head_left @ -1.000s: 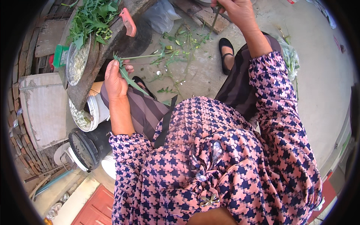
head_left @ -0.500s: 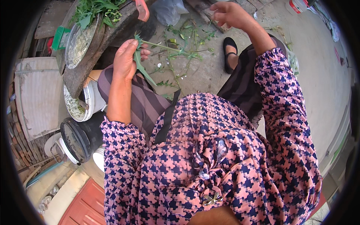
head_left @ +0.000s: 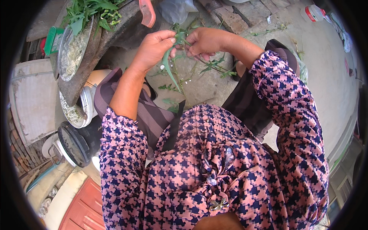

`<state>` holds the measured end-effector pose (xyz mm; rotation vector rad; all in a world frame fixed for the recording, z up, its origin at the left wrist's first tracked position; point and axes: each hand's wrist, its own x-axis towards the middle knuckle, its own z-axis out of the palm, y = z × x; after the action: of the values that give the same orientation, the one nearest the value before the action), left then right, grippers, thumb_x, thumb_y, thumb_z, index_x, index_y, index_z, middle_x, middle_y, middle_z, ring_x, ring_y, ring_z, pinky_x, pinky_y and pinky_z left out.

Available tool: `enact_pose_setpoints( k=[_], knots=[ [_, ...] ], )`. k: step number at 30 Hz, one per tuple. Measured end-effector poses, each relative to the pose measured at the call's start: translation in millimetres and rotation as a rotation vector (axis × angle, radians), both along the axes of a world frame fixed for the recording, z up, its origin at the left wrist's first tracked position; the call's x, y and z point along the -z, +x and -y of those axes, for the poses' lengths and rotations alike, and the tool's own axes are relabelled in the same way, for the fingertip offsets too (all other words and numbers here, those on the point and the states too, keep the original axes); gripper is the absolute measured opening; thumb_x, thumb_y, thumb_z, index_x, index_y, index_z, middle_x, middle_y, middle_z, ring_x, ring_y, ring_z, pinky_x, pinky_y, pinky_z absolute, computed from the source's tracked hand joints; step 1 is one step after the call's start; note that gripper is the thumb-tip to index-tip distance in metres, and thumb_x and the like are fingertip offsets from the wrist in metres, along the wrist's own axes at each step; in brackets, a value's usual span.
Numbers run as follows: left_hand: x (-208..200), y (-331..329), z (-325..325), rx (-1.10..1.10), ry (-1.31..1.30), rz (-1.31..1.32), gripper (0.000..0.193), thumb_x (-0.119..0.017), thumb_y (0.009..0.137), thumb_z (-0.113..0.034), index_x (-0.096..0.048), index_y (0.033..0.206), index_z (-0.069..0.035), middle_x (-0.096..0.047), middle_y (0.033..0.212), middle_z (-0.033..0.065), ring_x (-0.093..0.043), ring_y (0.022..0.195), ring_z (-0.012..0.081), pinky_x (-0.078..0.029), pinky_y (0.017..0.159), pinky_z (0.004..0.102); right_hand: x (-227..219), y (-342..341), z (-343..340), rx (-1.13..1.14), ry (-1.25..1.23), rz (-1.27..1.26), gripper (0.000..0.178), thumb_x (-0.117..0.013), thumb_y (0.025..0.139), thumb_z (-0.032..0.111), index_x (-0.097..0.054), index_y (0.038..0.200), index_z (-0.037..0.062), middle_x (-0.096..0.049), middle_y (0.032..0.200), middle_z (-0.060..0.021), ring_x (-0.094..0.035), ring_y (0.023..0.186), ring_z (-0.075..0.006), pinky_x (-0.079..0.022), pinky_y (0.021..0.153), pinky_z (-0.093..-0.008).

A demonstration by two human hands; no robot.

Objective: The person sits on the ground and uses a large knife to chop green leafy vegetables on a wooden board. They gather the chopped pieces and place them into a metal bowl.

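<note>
In front of my lap, a leafy green plant stem [head_left: 220, 69] is stretched between my two hands. My left hand [head_left: 154, 50] pinches its leafy part between thumb and fingers, and a long narrow leaf [head_left: 171, 71] hangs below. Close beside it, my right hand [head_left: 209, 41] has its fingers closed round the stem, whose far end trails down to the right with small leaves. Loose stems and leaf scraps lie on the concrete floor under both hands, partly hidden by them.
At upper left, picked greens [head_left: 92, 13] and a round tray [head_left: 73, 53] of pale crumbs sit on a wooden ledge, near a red plastic piece [head_left: 147, 13]. White [head_left: 87, 105] and black [head_left: 73, 143] buckets stand left. Bricks [head_left: 234, 21] and a clear bag [head_left: 176, 10] lie ahead.
My right hand has come down and left from upper right, where it was open, and now grips the stem beside my left hand. The left hand has moved rightward and slightly up with the plant.
</note>
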<state>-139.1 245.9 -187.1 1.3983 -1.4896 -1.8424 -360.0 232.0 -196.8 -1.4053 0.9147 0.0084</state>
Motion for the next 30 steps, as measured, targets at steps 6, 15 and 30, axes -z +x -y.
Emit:
enact_pose_setpoints(
  k=[6, 15, 30],
  knots=[
    [6.6, 12.0, 1.6, 0.051, -0.801, 0.494, 0.02, -0.062, 0.09, -0.01, -0.065, 0.104, 0.003, -0.069, 0.089, 0.0112, -0.064, 0.08, 0.018, -0.051, 0.075, 0.031, -1.7, -17.8, 1.4, -0.056, 0.044, -0.097, 0.015, -0.064, 0.086, 0.019, -0.068, 0.089, 0.0049, -0.065, 0.069, -0.0014, -0.057, 0.048, -0.0086, -0.04, 0.041, -0.0238],
    [2.9, -0.2, -7.2, -0.196, 0.206, -0.124, 0.023, -0.053, 0.094, -0.004, -0.058, 0.116, -0.001, -0.064, 0.094, 0.0077, -0.06, 0.073, 0.0135, -0.047, 0.062, 0.0265, 5.5, -25.6, 9.5, 0.672, 0.16, 0.289, 0.02, -0.066, 0.091, 0.02, -0.062, 0.096, 0.0008, -0.068, 0.082, -0.0084, -0.062, 0.055, -0.0107, -0.044, 0.043, -0.0233],
    [22.6, -25.4, -13.6, -0.183, 0.134, -0.164, 0.018, -0.061, 0.092, -0.017, -0.065, 0.103, -0.003, -0.064, 0.086, 0.0012, -0.056, 0.072, 0.0099, -0.044, 0.067, 0.0256, 23.3, 4.2, 3.1, 0.833, -0.028, 0.248, 0.025, -0.068, 0.089, 0.022, -0.066, 0.094, -0.0034, -0.069, 0.079, -0.0101, -0.062, 0.06, -0.0148, -0.046, 0.047, -0.027]
  ],
)
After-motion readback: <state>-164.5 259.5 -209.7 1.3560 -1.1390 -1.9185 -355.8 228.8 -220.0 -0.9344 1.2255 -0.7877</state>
